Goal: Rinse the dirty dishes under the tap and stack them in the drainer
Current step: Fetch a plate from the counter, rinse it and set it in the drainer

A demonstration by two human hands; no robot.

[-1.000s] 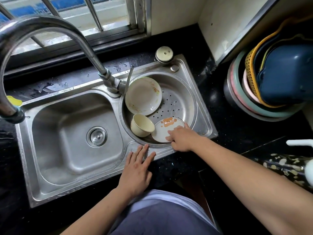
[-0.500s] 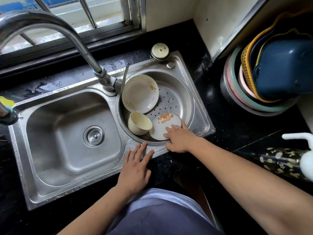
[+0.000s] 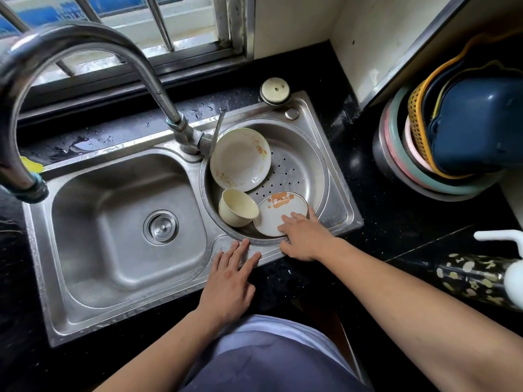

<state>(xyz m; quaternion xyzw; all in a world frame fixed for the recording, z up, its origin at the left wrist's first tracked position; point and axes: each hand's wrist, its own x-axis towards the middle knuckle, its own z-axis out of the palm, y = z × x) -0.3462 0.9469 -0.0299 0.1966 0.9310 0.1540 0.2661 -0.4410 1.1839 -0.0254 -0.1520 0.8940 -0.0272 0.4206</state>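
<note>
In the round perforated drainer (image 3: pixel 307 165) on the sink's right side, a large cream plate (image 3: pixel 240 159) leans against the back left wall. A cream cup (image 3: pixel 236 212) lies tilted in front of it. Next to the cup a small plate with an orange bear print (image 3: pixel 280 206) leans on the near wall. My right hand (image 3: pixel 305 239) grips this small plate's near edge, fingers on top and thumb at the rim. My left hand (image 3: pixel 229 278) lies flat, fingers apart, on the sink's front rim. No water runs from the curved tap (image 3: pixel 158 80).
The left basin (image 3: pixel 113 222) holds only its drain plug (image 3: pixel 160 227). Nested plastic basins and a yellow basket (image 3: pixel 452 137) stand on the black counter at right. A white pump bottle (image 3: pixel 509 267) sits at the right edge. A round metal cap (image 3: pixel 275 90) lies behind the drainer.
My right fingers have slid slightly further onto the small plate. My left hand has stayed on the sink rim. The dishes have not moved.
</note>
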